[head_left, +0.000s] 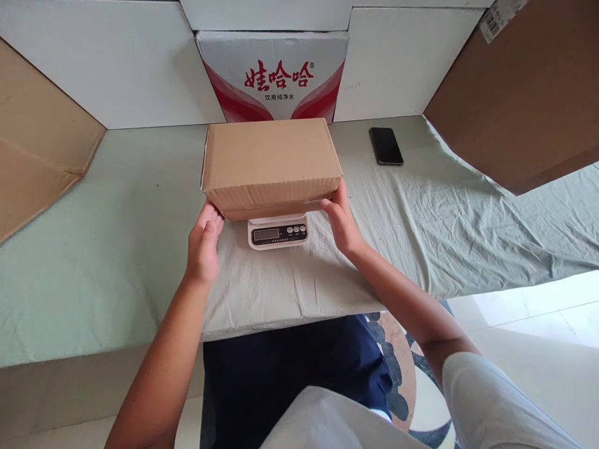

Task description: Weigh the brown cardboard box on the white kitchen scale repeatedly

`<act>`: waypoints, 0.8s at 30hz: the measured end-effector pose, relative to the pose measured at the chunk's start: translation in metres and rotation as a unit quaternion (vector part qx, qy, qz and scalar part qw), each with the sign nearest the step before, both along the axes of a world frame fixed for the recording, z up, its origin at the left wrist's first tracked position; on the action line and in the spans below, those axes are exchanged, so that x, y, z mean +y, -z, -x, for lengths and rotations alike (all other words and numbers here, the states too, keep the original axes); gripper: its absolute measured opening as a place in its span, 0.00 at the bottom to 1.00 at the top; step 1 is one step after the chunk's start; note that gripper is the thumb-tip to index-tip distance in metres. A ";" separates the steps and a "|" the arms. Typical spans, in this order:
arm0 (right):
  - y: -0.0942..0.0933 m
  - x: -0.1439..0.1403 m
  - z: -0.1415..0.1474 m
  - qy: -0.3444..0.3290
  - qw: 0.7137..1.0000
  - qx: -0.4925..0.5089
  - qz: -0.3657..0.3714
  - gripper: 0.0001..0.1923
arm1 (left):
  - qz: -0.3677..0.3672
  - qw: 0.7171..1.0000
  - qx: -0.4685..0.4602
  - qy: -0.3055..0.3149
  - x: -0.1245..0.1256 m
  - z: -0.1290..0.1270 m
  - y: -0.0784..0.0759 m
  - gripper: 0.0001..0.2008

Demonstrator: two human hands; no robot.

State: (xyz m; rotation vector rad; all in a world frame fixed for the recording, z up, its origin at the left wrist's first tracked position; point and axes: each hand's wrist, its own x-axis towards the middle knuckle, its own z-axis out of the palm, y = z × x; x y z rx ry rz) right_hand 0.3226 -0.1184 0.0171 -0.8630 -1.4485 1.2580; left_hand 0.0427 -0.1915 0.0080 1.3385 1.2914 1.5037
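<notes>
A closed brown cardboard box [274, 156] sits over a small white digital scale [278, 240], with only the scale's front panel and dark display showing. Whether the box's full weight rests on the scale I cannot tell. My left hand [203, 243] grips the lower left front corner, its fingertips partly hidden under the box. At the lower right corner, my right hand [341, 218] holds the box with the thumb against the front face and the other fingers mostly hidden along the side.
Behind the box stands a white and red printed carton [281, 78]. A black phone [386, 146] lies to the right on the pale green cloth [116, 268]. Large brown cardboard pieces flank the table at left [42, 137] and right [528, 100].
</notes>
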 end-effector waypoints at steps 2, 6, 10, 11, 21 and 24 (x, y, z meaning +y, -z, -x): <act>0.001 0.001 -0.001 0.008 1.000 0.010 0.002 0.47 | -0.011 1.000 -0.004 -0.003 0.000 0.002 0.000 0.46; 0.006 0.007 -0.008 0.081 0.996 0.047 0.004 0.49 | -0.057 0.997 -0.033 -0.043 0.001 0.012 0.000 0.47; 0.010 0.016 -0.020 0.127 0.991 0.032 -0.002 0.47 | -0.046 0.995 -0.024 -0.083 0.000 0.024 0.000 0.44; 0.011 0.018 -0.022 0.132 0.991 0.027 -0.003 0.47 | -0.043 0.995 -0.019 -0.087 0.000 0.026 0.000 0.44; 0.020 0.021 -0.024 0.136 0.990 0.031 -0.017 0.40 | -0.040 0.995 -0.028 -0.090 0.002 0.031 0.001 0.45; 0.018 0.020 -0.023 0.140 0.989 0.055 -0.012 0.38 | -0.038 0.995 -0.031 -0.091 0.001 0.032 0.002 0.44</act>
